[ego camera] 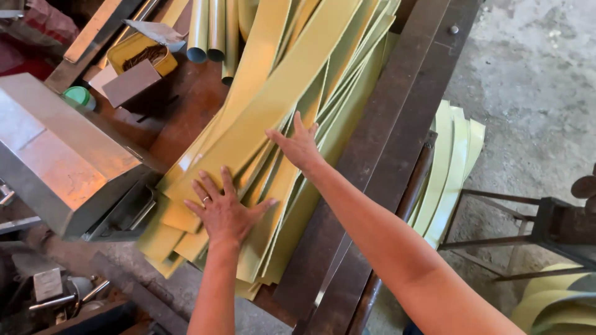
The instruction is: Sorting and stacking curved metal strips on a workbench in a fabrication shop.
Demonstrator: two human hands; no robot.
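Both hands lie flat and open, gripping nothing — left hand (226,211) and right hand (298,146) pressing the fanned yellow strips (279,93) beside the grey metal box (59,155) on the desk (186,105); even, spread-finger pressure should keep them aligned.

yellow open tin (141,54) | rectangular | upper left on bench | brown flap

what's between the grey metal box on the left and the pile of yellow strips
In the head view, bare rust-brown bench top separates the grey metal box from the pile of yellow-green sheet strips, with a small brown block further up.
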